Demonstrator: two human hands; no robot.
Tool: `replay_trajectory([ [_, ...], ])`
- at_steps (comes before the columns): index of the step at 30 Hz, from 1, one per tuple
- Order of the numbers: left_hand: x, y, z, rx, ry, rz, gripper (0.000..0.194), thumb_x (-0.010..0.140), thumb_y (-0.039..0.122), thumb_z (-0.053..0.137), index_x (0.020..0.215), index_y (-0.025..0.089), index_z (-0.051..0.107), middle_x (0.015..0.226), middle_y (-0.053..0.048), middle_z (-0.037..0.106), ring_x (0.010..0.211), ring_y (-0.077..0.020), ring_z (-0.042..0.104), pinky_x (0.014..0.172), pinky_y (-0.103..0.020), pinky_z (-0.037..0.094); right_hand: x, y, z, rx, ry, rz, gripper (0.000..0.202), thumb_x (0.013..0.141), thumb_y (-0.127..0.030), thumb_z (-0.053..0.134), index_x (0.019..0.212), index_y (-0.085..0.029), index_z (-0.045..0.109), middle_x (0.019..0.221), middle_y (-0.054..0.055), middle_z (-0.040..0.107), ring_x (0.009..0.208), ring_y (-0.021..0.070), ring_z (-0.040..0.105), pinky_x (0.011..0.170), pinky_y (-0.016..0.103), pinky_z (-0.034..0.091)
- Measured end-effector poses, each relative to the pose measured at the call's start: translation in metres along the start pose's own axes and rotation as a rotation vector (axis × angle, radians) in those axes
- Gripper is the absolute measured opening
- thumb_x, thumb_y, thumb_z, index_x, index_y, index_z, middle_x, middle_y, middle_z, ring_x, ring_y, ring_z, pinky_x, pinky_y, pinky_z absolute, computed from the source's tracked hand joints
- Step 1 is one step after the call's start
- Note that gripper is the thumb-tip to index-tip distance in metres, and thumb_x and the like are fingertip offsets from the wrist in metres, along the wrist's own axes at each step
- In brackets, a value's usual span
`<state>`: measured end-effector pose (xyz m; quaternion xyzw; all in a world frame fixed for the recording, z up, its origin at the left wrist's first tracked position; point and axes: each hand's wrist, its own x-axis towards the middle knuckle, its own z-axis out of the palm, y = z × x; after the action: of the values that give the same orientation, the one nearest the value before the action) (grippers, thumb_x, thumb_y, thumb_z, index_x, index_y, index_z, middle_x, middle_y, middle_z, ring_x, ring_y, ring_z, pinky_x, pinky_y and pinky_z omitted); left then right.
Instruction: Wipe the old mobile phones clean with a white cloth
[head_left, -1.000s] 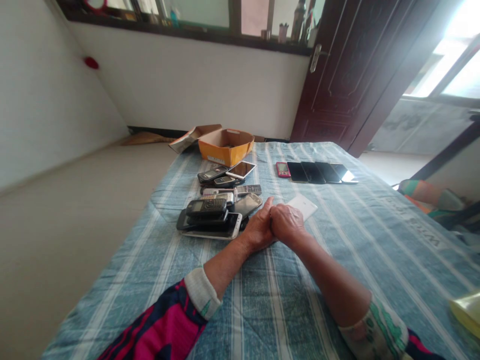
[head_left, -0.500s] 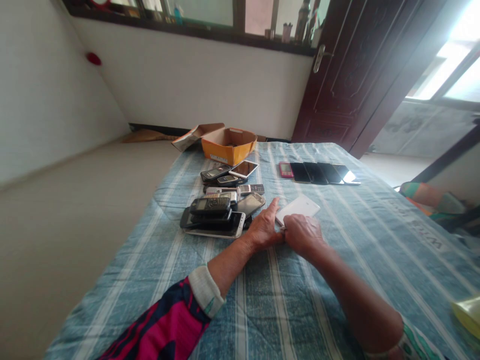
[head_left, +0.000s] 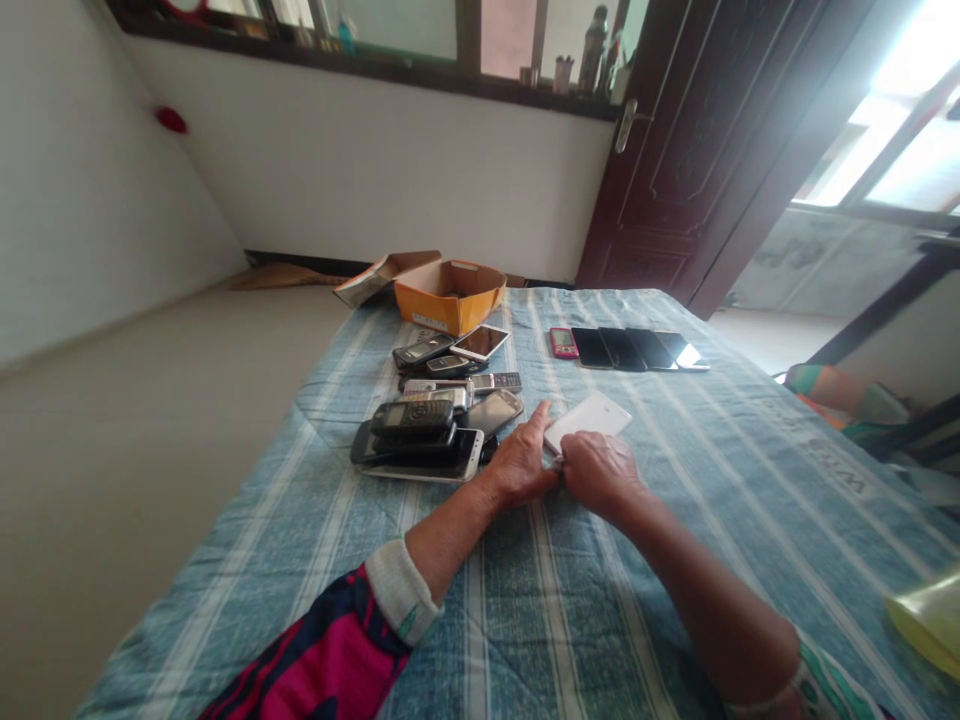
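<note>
A white phone (head_left: 591, 418), back side up, lies at a slant on the striped blue cloth. My left hand (head_left: 522, 462) rests at its lower left corner, index finger stretched along the edge and thumb low against my right hand. Over the phone's near end, my right hand (head_left: 598, 470) is closed, fingers curled down; what they pinch is too small to make out. Left of my hands is a pile of old phones, with a black keypad phone (head_left: 412, 418) on top and a white-edged smartphone (head_left: 469, 455) beneath.
An open orange box (head_left: 450, 305) stands at the table's far edge, its lid (head_left: 381, 278) leaning beside it. A pink phone (head_left: 563, 343) and several dark phones (head_left: 626, 349) lie in a row at the back right. Something yellow and clear (head_left: 930, 622) is at the right edge.
The whole view has shifted slightly, so the scene sits a little further left. Both hands keep nearly the same pose at the white phone.
</note>
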<state>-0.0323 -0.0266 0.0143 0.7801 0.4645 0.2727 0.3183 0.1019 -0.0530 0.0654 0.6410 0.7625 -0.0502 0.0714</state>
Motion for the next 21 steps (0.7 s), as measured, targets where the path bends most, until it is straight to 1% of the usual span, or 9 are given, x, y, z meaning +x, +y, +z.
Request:
replay_trajectory([
  [3,0.000,0.002,-0.001,0.010,-0.012,-0.011,0.102,0.060,0.018,0.067,0.149,0.015,0.017,0.139,-0.015,0.052,0.125,-0.0294,0.051,0.107,-0.042,0.040,-0.005,0.007,0.006,0.003,0.050,0.001,0.026,0.083,-0.017,0.046,0.093,-0.018,0.070,0.096,0.012,0.071,0.091,0.0242,0.066,0.070,0.029,0.042],
  [8,-0.001,0.005,-0.001,0.036,0.000,-0.013,0.098,0.063,0.020,0.065,0.148,0.011,0.017,0.137,-0.016,0.053,0.126,-0.0296,0.051,0.107,-0.041,0.039,0.004,0.002,0.007,0.040,0.108,-0.009,0.029,0.085,-0.018,0.043,0.097,-0.019,0.069,0.098,0.012,0.071,0.091,0.0229,0.066,0.069,0.028,0.042],
  [10,-0.001,0.005,-0.001,0.047,0.004,-0.006,0.097,0.063,0.019,0.064,0.148,0.010,0.018,0.136,-0.016,0.054,0.126,-0.0300,0.050,0.108,-0.041,0.039,0.006,0.003,0.005,0.055,0.106,-0.023,0.029,0.084,-0.019,0.044,0.096,-0.019,0.070,0.097,0.012,0.071,0.090,0.0226,0.066,0.068,0.027,0.041],
  [12,0.000,0.005,-0.001,0.062,-0.008,-0.004,0.097,0.061,0.016,0.064,0.148,0.009,0.019,0.137,-0.016,0.053,0.127,-0.0303,0.049,0.108,-0.042,0.038,0.007,0.009,0.004,0.060,0.076,-0.034,0.026,0.081,-0.020,0.047,0.092,-0.020,0.071,0.093,0.011,0.072,0.087,0.0229,0.066,0.065,0.027,0.040],
  [16,0.000,0.004,-0.001,0.084,-0.019,-0.004,0.096,0.061,0.015,0.063,0.147,0.012,0.021,0.137,-0.014,0.053,0.127,-0.0304,0.048,0.109,-0.042,0.038,0.011,0.034,0.003,0.115,0.033,-0.025,0.022,0.079,-0.025,0.052,0.085,-0.022,0.073,0.087,0.008,0.073,0.083,0.0222,0.067,0.060,0.027,0.037],
  [19,0.001,0.004,0.001,0.101,-0.006,0.003,0.094,0.062,0.018,0.065,0.146,0.012,0.024,0.137,-0.015,0.053,0.128,-0.0309,0.047,0.109,-0.042,0.038,0.016,0.049,0.004,0.143,0.064,0.041,0.023,0.082,-0.030,0.052,0.085,-0.022,0.073,0.089,0.008,0.073,0.086,0.0219,0.066,0.061,0.027,0.036],
  [21,0.001,0.003,0.001,0.108,-0.001,0.008,0.094,0.062,0.020,0.067,0.146,0.011,0.025,0.136,-0.016,0.053,0.128,-0.0314,0.047,0.109,-0.042,0.037,0.017,0.050,0.005,0.128,0.100,0.115,0.026,0.085,-0.030,0.050,0.089,-0.021,0.073,0.093,0.010,0.073,0.088,0.0226,0.065,0.063,0.028,0.036],
])
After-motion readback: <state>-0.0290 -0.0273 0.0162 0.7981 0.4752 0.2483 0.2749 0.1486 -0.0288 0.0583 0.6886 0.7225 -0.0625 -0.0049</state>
